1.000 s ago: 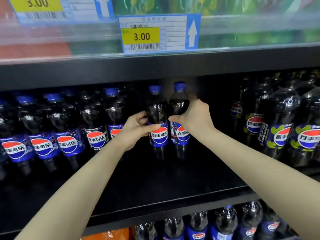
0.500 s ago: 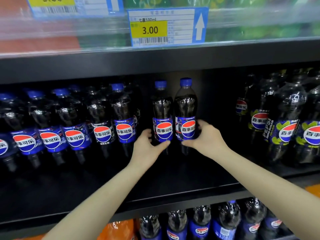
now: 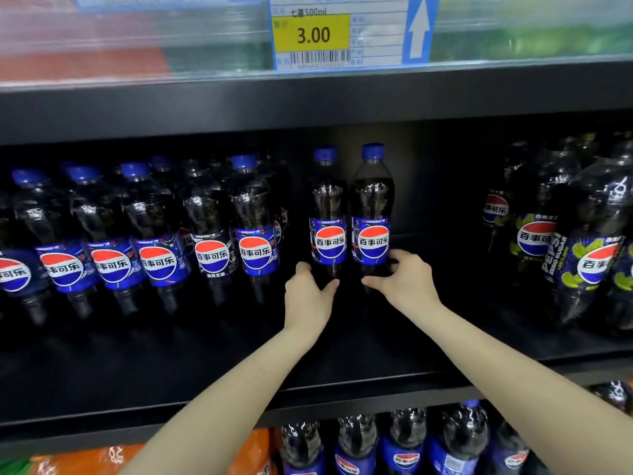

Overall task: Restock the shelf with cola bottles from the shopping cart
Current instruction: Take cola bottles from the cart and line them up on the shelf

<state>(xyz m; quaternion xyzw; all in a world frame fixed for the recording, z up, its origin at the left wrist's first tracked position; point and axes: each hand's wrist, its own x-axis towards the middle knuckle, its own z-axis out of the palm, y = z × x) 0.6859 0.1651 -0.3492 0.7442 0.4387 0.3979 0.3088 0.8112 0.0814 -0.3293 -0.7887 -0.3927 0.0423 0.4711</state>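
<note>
Dark cola in clear plastic is being shown in two upright bottles standing side by side, touching, toward the middle of the black shelf (image 3: 394, 341), set back from its front edge. The left cola bottle (image 3: 329, 214) and the right cola bottle (image 3: 373, 207) are each being topped by a blue cap and wrapped by a blue label with a red, white and blue roundel.

The left bottle is being gripped low down, below its label, by the left hand (image 3: 308, 296), whose thumb and fingers are being curled around the base. The right bottle is being held at its lower part by the right hand (image 3: 404, 279), with the thumb reaching across the front under the label and the fingers bent round the far side. Both forearms are being stretched in over the shelf's front edge.

Toward the left end of the shelf a front row of six blue-label bottles (image 3: 157, 234) is being displayed, with more being half hidden behind it. Toward the right end, well apart from the pair, a group of lime-label bottles (image 3: 589, 255) is being kept; their number cannot be told. Above, a price tag (image 3: 346, 32) reading 3.00 is being carried on the upper shelf's rail. Below, five blue-label bottles (image 3: 407, 443) are being seen on the lower level, beside orange packaging (image 3: 253, 454).
</note>
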